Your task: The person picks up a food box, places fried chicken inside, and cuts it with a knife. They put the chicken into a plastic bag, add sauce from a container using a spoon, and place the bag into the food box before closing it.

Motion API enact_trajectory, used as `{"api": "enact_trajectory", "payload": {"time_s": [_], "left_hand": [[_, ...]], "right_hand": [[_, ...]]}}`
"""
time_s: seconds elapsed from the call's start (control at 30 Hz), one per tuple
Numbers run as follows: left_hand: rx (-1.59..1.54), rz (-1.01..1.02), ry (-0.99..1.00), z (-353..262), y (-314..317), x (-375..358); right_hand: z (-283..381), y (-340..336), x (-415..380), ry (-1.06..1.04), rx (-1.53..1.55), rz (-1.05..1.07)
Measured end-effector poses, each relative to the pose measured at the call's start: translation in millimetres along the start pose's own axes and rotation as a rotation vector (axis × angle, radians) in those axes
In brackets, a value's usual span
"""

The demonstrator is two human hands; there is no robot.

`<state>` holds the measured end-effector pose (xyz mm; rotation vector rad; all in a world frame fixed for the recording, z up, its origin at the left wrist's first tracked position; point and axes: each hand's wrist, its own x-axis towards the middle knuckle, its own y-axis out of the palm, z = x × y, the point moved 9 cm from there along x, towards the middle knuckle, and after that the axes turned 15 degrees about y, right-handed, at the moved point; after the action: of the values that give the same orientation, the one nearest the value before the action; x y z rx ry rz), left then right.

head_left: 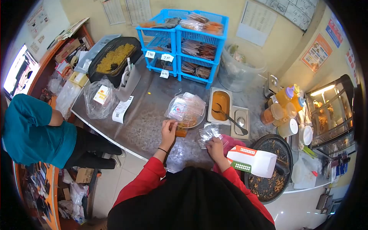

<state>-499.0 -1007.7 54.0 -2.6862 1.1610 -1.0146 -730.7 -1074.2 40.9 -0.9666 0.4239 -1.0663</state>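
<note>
My left hand (168,133) has its fingers bent together at the edge of a small clear bag of orange sauce (181,132), low over the dark metal table. Just beyond it sits a round clear bowl (196,122) heaped with printed plastic packets (186,105). At the front of the table, my right hand (216,147) has its fingers closed on small clear plastic bags (209,132). A pink cloth or bag (229,142) lies beside that hand. Behind, a steel pan of orange sauce (221,99) holds a black ladle (232,119).
An open paper box (253,161) rests over a black pan of crumbs (264,188) at right. Blue stacked baskets (197,34) and a tub of yellow rice (115,57) stand behind. Sauce bottles (285,96) are near the heated display case (331,111). Another person (34,130) stands at left.
</note>
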Motion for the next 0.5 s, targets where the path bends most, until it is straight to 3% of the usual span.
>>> {"api": "enact_trajectory", "payload": {"time_s": [0.13,0.23,0.27,0.33,0.43,0.5], "left_hand": [[0.257,-0.286,0.244,-54.9,-23.7,5.7],[-0.043,0.089,0.242,-73.3,11.5,1.4],[-0.195,0.216,0.124,-68.4,29.8,-8.1],[-0.501,0.476,-0.114,-67.7,71.7,-34.7],[-0.512,0.503,-0.06,-95.6,89.0,-38.7],[-0.534,0.471,-0.144,-95.9,97.9,-39.4]], "right_hand": [[-22.0,3.2,3.8,0.17,0.322,0.052],[-39.5,-5.1,10.0,0.481,0.722,0.14],[-36.6,-10.6,10.9,0.607,0.986,0.192],[-31.5,-23.2,13.9,0.686,1.161,0.237],[-18.8,-46.2,18.4,0.703,1.296,0.254],[-20.5,-51.1,22.0,0.655,1.333,0.27]]}}
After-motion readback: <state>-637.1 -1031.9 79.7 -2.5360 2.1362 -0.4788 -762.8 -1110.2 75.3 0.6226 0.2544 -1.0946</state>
